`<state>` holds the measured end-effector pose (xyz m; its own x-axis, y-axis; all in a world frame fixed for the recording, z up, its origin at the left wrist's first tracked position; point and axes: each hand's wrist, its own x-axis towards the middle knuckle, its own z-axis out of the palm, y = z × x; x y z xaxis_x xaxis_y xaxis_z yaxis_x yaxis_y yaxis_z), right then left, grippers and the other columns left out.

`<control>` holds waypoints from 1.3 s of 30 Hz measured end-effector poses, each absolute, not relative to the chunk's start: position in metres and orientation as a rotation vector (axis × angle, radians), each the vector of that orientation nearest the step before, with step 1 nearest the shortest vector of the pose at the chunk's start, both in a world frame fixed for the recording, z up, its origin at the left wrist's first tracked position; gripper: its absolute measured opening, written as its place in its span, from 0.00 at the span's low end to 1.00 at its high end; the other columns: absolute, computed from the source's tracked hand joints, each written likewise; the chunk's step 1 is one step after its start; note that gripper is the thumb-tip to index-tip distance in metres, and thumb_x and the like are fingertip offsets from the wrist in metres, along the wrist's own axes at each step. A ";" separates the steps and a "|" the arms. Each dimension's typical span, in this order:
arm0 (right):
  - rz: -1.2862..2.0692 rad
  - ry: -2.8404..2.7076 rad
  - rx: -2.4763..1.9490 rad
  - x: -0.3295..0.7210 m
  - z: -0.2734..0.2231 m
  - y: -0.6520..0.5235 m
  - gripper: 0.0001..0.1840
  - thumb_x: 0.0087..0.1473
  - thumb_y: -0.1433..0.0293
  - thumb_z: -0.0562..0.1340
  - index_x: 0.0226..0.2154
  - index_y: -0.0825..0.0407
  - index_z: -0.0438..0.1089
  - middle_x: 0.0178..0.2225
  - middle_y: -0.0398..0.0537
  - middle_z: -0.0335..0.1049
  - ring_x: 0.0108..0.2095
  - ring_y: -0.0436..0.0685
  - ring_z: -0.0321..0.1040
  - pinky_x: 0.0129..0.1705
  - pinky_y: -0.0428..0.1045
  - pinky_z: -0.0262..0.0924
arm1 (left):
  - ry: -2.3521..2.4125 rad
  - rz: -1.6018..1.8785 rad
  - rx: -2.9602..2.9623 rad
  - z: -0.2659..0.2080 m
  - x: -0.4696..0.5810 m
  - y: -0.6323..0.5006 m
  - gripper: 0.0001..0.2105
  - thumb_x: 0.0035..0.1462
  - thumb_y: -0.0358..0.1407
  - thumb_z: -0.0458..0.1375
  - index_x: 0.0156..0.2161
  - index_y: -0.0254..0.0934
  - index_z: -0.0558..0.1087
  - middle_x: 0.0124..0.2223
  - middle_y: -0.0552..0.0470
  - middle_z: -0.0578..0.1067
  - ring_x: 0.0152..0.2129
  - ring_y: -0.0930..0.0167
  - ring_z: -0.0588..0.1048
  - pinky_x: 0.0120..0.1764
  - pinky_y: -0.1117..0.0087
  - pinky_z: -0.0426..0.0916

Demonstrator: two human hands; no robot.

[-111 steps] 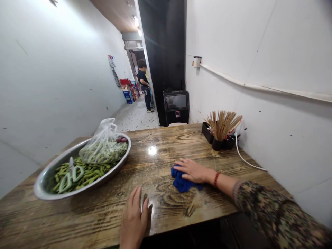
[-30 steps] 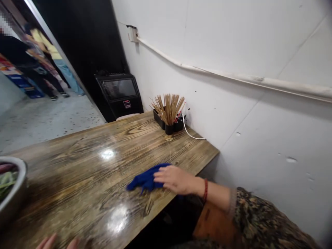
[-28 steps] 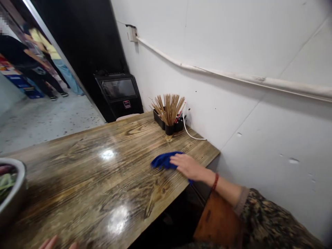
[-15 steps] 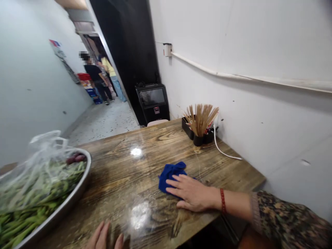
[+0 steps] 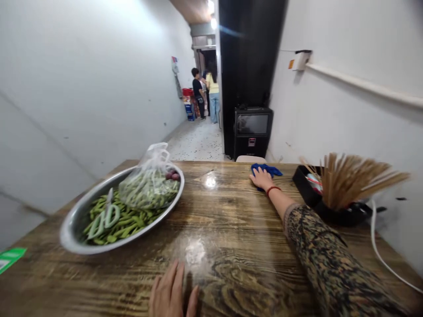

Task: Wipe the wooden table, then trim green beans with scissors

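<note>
The wooden table point(image 5: 228, 220) is running beneath the fingers of both hands, presumably serving as a firm surface to press and lean on. To the left of the left fingers and beyond them, the metal basin point(image 5: 69, 235) is standing apart, its place probably keeping it out of the right fingers' way. Inside it, a clear plastic bag point(image 5: 145, 187) is resting on green pods point(image 5: 132, 222), the wide rim likely keeping both from spilling. To the right of the right fingers, without touching them, a black holder point(image 5: 306, 189) is keeping a bundle of thin sticks point(image 5: 350, 180) together beside the wall. The left hand point(image 5: 168, 295) is lying palm down, its thumb standing well apart and nothing visible in its fingers, perhaps steadying the body. The right hand point(image 5: 262, 179) is lying flat near the far edge, its fingers fanning slightly, probably for even pressure. The blue cloth point(image 5: 272, 170) is lying directly under those fingers, showing past their tips and to their right.
</note>
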<state>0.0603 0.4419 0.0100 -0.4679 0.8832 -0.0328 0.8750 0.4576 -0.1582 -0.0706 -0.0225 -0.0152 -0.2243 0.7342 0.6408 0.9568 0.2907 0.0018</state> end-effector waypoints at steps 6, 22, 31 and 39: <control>0.260 -2.974 -0.928 -0.061 0.022 0.375 0.31 0.65 0.56 0.46 0.66 0.51 0.49 0.68 0.53 0.42 0.66 0.67 0.42 0.64 0.60 0.42 | -2.081 -0.654 -1.290 0.000 -0.050 -0.024 0.31 0.57 0.37 0.56 0.64 0.34 0.54 0.56 0.39 0.69 0.55 0.59 0.66 0.60 0.53 0.55; 0.638 -3.081 0.681 0.106 0.014 0.166 0.28 0.65 0.60 0.50 0.66 0.38 0.46 0.67 0.43 0.47 0.68 0.60 0.40 0.66 0.63 0.42 | -2.335 -0.902 -0.902 -0.011 -0.010 -0.062 0.28 0.60 0.37 0.53 0.63 0.34 0.53 0.63 0.35 0.62 0.62 0.60 0.58 0.60 0.49 0.57; 0.368 -3.005 0.892 -0.010 0.008 0.077 0.29 0.64 0.58 0.51 0.66 0.43 0.49 0.69 0.50 0.39 0.67 0.67 0.40 0.64 0.67 0.43 | -2.490 -1.037 -0.697 -0.022 0.015 -0.122 0.27 0.60 0.39 0.53 0.63 0.36 0.53 0.63 0.37 0.62 0.62 0.61 0.59 0.61 0.49 0.57; 0.318 -3.061 0.519 -0.164 0.048 -0.039 0.30 0.63 0.57 0.53 0.64 0.48 0.53 0.68 0.52 0.44 0.65 0.73 0.44 0.61 0.64 0.46 | -2.525 -1.057 -0.517 -0.029 0.014 -0.155 0.25 0.61 0.37 0.51 0.63 0.39 0.55 0.62 0.39 0.63 0.61 0.61 0.60 0.60 0.48 0.58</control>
<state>-0.1639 -0.0390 0.0483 -0.9444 -0.3243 0.0542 -0.3285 0.9238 -0.1966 0.0135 -0.1550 -0.0290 -0.8706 0.1941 0.4522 0.4583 0.6545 0.6013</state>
